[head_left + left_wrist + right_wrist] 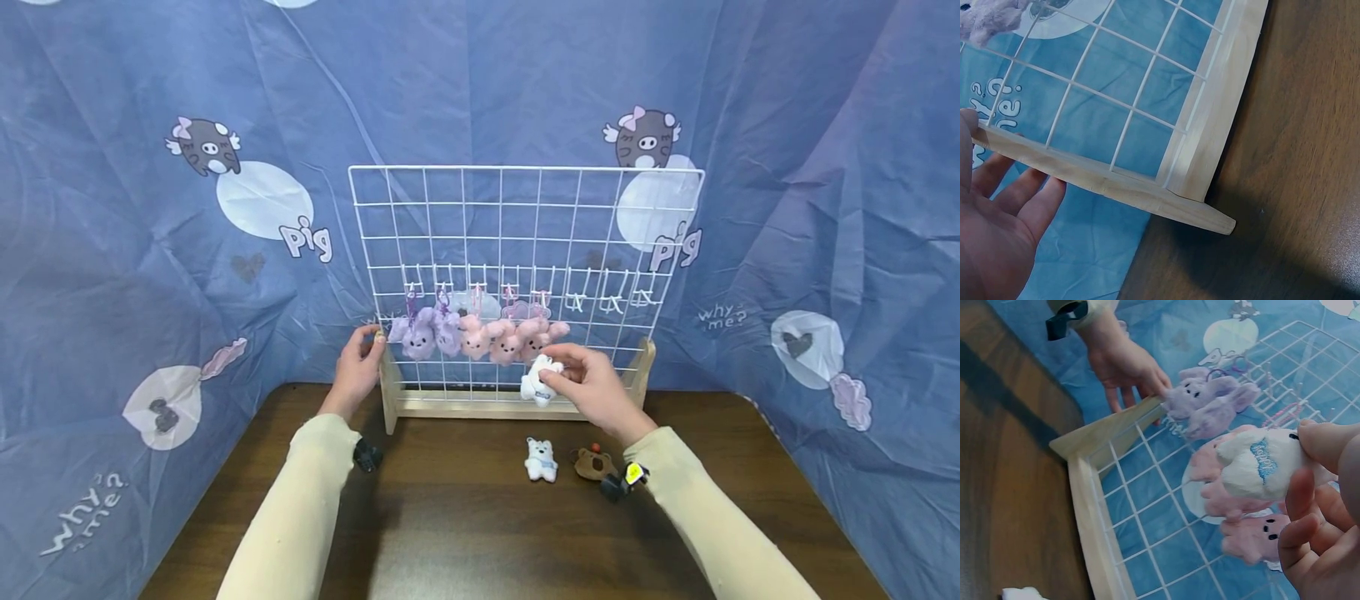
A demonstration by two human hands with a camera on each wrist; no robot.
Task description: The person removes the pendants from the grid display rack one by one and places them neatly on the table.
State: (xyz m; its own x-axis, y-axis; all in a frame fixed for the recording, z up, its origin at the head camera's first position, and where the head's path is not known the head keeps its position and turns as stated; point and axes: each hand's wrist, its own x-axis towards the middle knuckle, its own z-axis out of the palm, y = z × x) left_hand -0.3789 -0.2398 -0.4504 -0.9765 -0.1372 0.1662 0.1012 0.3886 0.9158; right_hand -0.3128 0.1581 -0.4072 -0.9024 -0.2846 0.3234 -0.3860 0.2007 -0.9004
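My right hand (597, 390) pinches a small white bear plush charm (534, 385) between thumb and fingers, in front of the lower grid. In the right wrist view blue lettering shows on the belly of this bear (1244, 467); its head is partly covered by the fingers. My left hand (356, 371) holds the left wooden upright (1094, 178) of a white wire grid rack (480, 202), thumb on one side and fingers behind. From the rack's hooks hang purple bunny plush charms (417, 337) and, to their right, several pink ones (476, 340).
Three bare white hooks, among them one hook (575, 302), are on the grid's right side. On the brown table (450, 517) lie another white bear charm (541, 461) and a brown bear charm (592, 464) near my right wrist. A blue printed cloth (480, 83) surrounds the table.
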